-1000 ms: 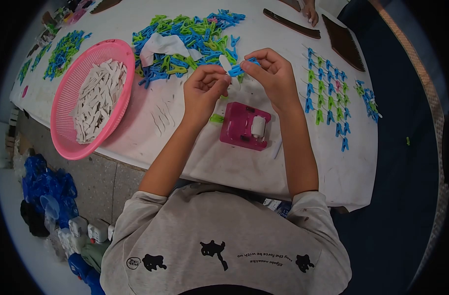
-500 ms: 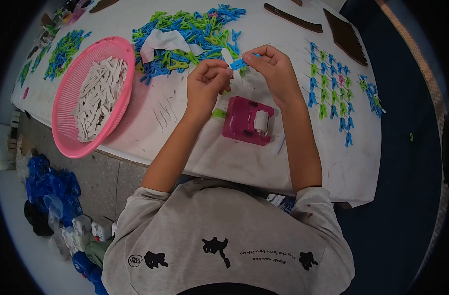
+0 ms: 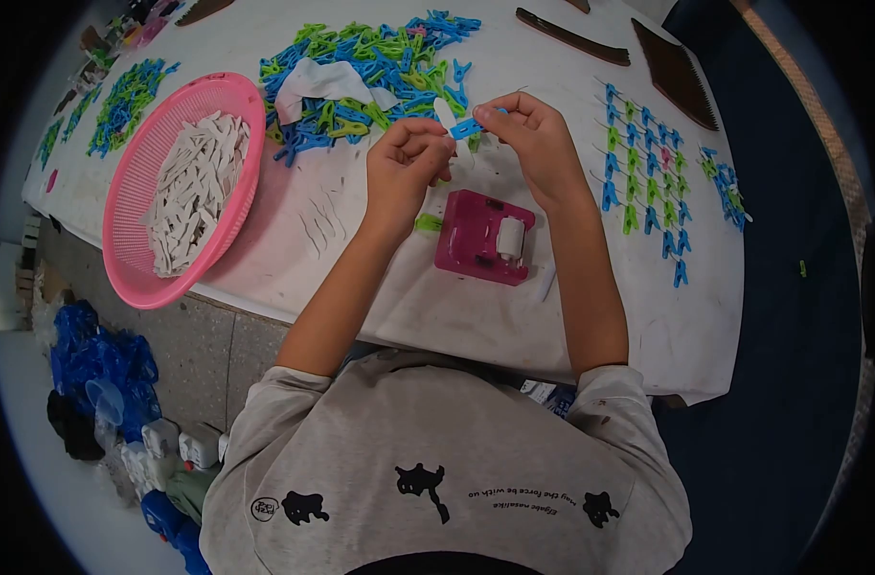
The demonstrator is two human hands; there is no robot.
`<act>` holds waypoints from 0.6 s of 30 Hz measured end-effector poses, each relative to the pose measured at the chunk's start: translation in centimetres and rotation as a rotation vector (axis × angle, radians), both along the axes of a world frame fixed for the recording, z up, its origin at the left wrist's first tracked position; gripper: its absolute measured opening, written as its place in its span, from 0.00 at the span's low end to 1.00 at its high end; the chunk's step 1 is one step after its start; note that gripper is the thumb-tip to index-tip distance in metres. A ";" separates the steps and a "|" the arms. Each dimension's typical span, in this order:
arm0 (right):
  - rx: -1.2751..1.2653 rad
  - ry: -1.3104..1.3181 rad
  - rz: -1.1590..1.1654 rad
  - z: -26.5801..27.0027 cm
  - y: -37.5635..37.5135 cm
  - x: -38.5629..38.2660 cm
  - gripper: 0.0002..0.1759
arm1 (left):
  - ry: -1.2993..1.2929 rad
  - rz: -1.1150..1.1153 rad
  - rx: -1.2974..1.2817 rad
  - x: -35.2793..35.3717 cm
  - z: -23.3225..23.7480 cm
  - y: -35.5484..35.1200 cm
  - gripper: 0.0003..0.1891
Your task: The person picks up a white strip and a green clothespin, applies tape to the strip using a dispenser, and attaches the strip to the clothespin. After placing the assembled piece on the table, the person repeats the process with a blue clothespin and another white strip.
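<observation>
A blue clothespin (image 3: 467, 127) sits between my two hands above the table. My right hand (image 3: 535, 139) pinches its right end between thumb and fingers. My left hand (image 3: 405, 165) is closed, fingertips against a white strip (image 3: 444, 112) that stands up at the clothespin's left end; exactly what those fingertips grip is partly hidden. Just below my hands lies a magenta dispenser-like box (image 3: 468, 251) with a white roll (image 3: 510, 237) in it. A green clothespin (image 3: 427, 222) touches or nearly touches its left side.
Blue and green clothespins form a large pile (image 3: 399, 72) with a white cloth (image 3: 324, 84) on it. A pink basket (image 3: 114, 206) of white strips stands left. Clothespins lie in rows (image 3: 648, 163) at right. Dark toothed pieces (image 3: 675, 72) lie at the back right.
Almost nothing differs. Both hands and the blue clothespin stay in nearly the same place, with only a very slight shift of the view.
</observation>
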State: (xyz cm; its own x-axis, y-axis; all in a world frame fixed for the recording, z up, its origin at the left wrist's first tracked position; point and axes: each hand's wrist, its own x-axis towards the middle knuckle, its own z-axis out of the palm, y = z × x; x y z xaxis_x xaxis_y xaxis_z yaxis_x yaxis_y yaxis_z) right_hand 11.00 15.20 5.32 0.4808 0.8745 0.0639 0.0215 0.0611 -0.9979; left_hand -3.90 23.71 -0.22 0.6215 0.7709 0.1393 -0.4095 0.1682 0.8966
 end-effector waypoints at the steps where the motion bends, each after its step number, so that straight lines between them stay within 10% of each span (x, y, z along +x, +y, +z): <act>1: 0.000 0.000 0.000 0.0 0.0 0.0 0.12 | -0.002 -0.001 0.001 0.0 0.0 0.0 0.09; 18: 0.029 0.000 0.006 -0.3 0.1 0.4 0.15 | -0.009 -0.009 0.009 0.1 -0.2 0.1 0.09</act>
